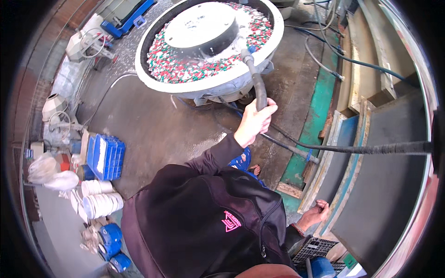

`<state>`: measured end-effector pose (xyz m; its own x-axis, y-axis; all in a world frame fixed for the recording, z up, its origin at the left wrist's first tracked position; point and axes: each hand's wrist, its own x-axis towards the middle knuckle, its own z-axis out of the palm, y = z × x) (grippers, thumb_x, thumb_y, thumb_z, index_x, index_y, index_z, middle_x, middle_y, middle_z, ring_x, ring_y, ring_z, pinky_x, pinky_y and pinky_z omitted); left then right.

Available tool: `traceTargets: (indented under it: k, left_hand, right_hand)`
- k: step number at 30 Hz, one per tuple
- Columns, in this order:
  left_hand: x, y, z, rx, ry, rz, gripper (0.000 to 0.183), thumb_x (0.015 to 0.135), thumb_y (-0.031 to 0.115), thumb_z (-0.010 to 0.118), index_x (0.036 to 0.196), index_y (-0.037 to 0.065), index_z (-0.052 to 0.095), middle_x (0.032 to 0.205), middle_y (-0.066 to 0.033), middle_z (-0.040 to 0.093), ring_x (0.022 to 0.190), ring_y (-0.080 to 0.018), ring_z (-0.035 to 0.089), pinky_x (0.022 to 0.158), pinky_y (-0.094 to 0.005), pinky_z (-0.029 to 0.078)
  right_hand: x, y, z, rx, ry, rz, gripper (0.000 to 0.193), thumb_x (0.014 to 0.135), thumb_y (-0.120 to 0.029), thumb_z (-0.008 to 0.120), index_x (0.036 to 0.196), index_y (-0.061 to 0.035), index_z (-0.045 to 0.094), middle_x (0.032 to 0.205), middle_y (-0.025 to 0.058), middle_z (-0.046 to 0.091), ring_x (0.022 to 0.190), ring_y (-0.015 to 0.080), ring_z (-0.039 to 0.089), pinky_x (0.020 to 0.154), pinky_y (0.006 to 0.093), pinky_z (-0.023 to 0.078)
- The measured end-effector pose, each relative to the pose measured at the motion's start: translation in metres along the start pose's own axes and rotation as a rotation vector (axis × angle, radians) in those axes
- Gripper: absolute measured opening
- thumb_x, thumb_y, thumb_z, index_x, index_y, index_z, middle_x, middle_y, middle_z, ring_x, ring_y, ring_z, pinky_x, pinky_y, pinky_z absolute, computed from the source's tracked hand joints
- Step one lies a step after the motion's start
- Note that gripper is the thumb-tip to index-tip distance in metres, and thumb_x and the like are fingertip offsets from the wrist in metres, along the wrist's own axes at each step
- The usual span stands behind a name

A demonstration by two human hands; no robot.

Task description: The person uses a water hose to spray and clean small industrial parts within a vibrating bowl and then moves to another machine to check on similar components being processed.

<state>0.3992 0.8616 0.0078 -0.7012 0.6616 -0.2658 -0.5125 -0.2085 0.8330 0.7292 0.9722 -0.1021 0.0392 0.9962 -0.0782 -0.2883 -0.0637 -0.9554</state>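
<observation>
My left hand (255, 123) is wrapped round a dark hose (257, 83) with a grey end piece. The hose's tip reaches over the rim of a large round tub (146, 76), a vibratory finishing bowl by its look. Water or foam splashes white at the tip, beside the raised white-topped centre (200, 23). Small red, green and white pieces (185, 69) fill the ring around that centre. Down at my right side, my right hand (314, 215) hangs with curled fingers next to the edge of a long trough (345, 162). Nothing shows in it.
At the left stand a blue crate (109, 157), white buckets (103, 205) and blue containers (110, 241). A black hose (371, 149) runs across to the right over a green floor strip (317, 111). More hoses (324, 60) lie at the upper right. The concrete floor (153, 125) looks wet.
</observation>
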Motion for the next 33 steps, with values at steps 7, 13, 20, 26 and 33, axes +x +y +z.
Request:
traceTargets:
  k: [7,13,20,26,33]
  left_hand:
    - [0.024,0.02,0.009,0.024,0.001,-0.007,0.015,0.082,0.016,0.057,0.092,0.008,0.048,0.05,0.0082,0.033,0.038,-0.0009,0.028,0.035,-0.0181,0.023]
    - [0.077,0.033,0.009,-0.033,-0.012,0.078,0.014,0.083,0.016,0.056,0.091,0.008,0.047,0.05,0.0081,0.033,0.037,-0.0013,0.028,0.034,-0.0182,0.022]
    - [0.136,0.051,0.016,-0.125,-0.057,0.159,0.014,0.083,0.016,0.054,0.092,0.008,0.045,0.049,0.0066,0.031,0.035,-0.0031,0.027,0.033,-0.0192,0.022]
    - [0.153,0.048,0.012,-0.135,-0.079,0.022,0.012,0.083,0.015,0.054,0.09,0.01,0.045,0.048,0.0066,0.03,0.034,-0.0035,0.026,0.033,-0.0199,0.021]
    - [0.169,0.065,0.02,-0.248,-0.084,-0.1,0.012,0.085,0.018,0.053,0.09,0.011,0.045,0.05,0.0066,0.029,0.036,-0.0035,0.026,0.034,-0.0196,0.022]
  right_hand:
    - [0.045,0.016,0.064,-0.024,-0.188,-0.01,0.031,0.084,-0.014,0.041,0.056,-0.0005,0.046,0.063,0.0113,0.049,0.066,0.0195,0.047,0.067,0.0317,0.037]
    - [0.069,0.02,0.13,0.001,-0.27,-0.057,0.03,0.082,-0.012,0.041,0.055,0.0013,0.046,0.062,0.0124,0.05,0.064,0.0202,0.048,0.062,0.0307,0.038]
    - [0.085,0.029,0.174,0.009,-0.149,-0.108,0.03,0.082,-0.013,0.044,0.106,0.004,0.049,0.087,0.0089,0.051,0.072,0.0148,0.047,0.07,0.0291,0.039]
    - [0.076,0.034,0.191,-0.277,-0.246,0.014,0.067,0.08,-0.009,0.051,0.137,-0.016,0.016,0.109,0.01,0.04,0.073,0.011,0.047,0.07,0.0244,0.042]
    - [0.097,0.049,0.242,-0.467,-0.482,0.042,0.076,0.076,0.001,0.053,0.138,-0.0135,0.012,0.106,0.0103,0.043,0.073,0.0097,0.047,0.065,0.0206,0.041]
